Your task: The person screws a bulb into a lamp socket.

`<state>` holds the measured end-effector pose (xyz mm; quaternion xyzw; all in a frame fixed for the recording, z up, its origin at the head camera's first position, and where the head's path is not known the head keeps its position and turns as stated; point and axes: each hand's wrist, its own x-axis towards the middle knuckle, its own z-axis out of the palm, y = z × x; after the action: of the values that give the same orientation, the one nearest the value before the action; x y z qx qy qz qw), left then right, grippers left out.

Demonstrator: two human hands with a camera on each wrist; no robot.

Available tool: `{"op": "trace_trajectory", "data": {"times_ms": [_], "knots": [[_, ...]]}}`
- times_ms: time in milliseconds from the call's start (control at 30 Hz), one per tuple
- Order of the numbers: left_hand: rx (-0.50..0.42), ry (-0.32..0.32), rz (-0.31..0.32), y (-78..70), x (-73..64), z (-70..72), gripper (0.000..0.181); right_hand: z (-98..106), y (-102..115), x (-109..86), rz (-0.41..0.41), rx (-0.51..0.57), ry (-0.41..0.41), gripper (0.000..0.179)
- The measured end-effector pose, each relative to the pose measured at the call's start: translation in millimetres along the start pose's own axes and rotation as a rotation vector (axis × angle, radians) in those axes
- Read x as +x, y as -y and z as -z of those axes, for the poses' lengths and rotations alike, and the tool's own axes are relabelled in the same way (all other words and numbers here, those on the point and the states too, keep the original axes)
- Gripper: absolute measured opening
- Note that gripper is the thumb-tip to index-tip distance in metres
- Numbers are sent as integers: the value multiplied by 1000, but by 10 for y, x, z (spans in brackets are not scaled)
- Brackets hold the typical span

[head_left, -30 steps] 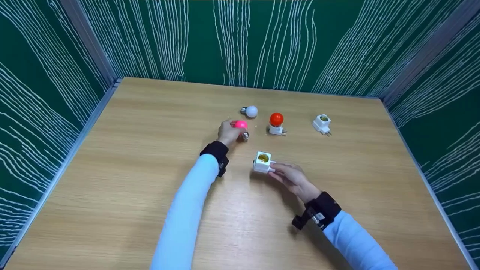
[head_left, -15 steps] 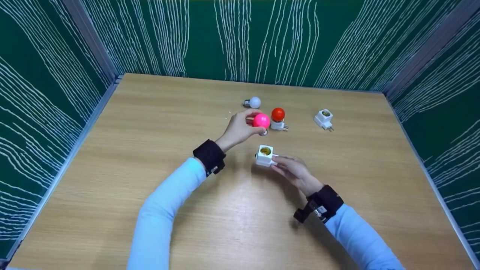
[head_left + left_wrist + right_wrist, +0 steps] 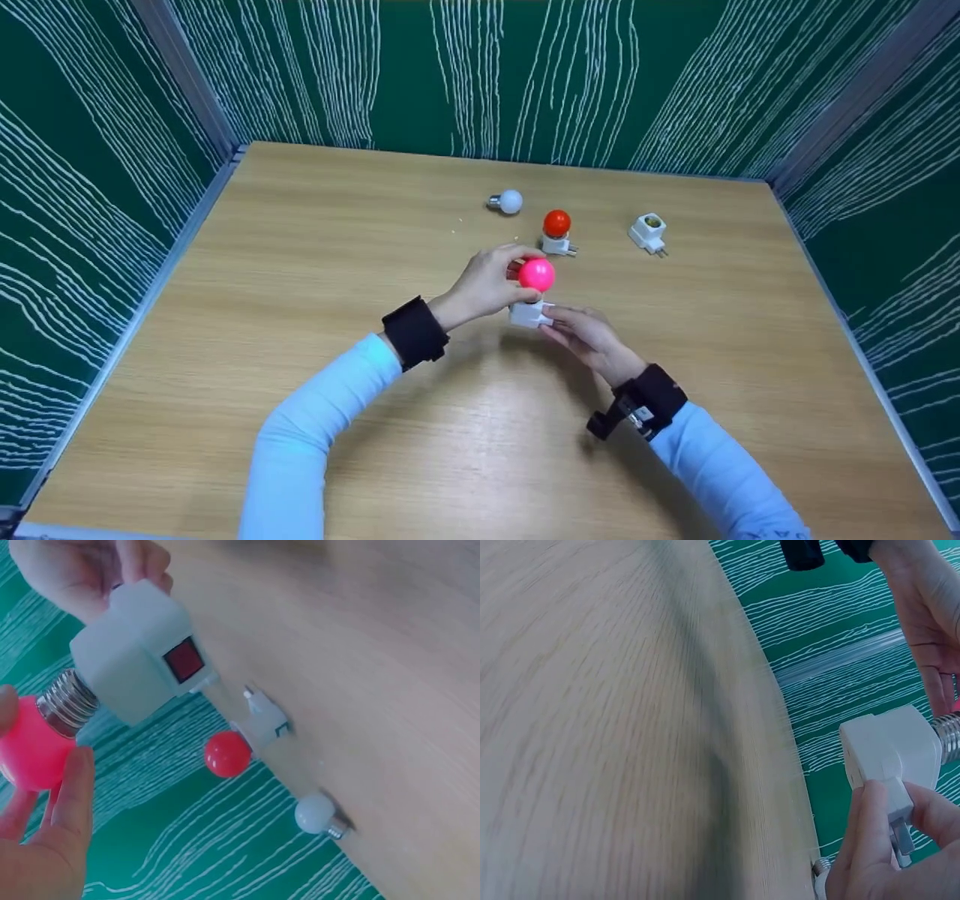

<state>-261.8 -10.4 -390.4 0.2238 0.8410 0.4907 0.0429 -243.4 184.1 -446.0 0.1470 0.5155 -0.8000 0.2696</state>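
Observation:
My left hand grips a pink light bulb by its round globe, fingers and thumb on either side. The bulb's metal screw base points into the mouth of a white plug-in lamp socket, most of its thread still showing in the left wrist view. My right hand pinches that socket at its plug end, close to the prongs, and holds it above the table. A dark red switch is set in the socket's side.
Behind the hands, a red bulb stands upright in a second white socket. A white bulb lies on its side to the left of it. Farther right sits a bulbless socket. Green panels border the wooden table.
My left hand has lifted the pink bulb from beside the white bulb and brought it right and nearer, onto the socket's mouth. The right hand stays almost in place with the socket.

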Motion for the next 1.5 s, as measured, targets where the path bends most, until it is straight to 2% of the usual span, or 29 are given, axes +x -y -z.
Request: {"op": "trace_trajectory", "data": {"times_ms": [433, 733, 1067, 1500], "knots": [[37, -21, 19, 116, -96, -75, 50, 4, -25, -17, -11, -22, 12, 9], [60, -25, -17, 105, -98, -64, 51, -13, -2, 3, -13, -15, 15, 9], [49, -63, 55, 84, -110, -76, 36, -23, -54, 35, 19, 3, 52, 13], [62, -42, 31, 104, -140, -56, 36, -32, -66, 48, -6, -17, 42, 10]]}}
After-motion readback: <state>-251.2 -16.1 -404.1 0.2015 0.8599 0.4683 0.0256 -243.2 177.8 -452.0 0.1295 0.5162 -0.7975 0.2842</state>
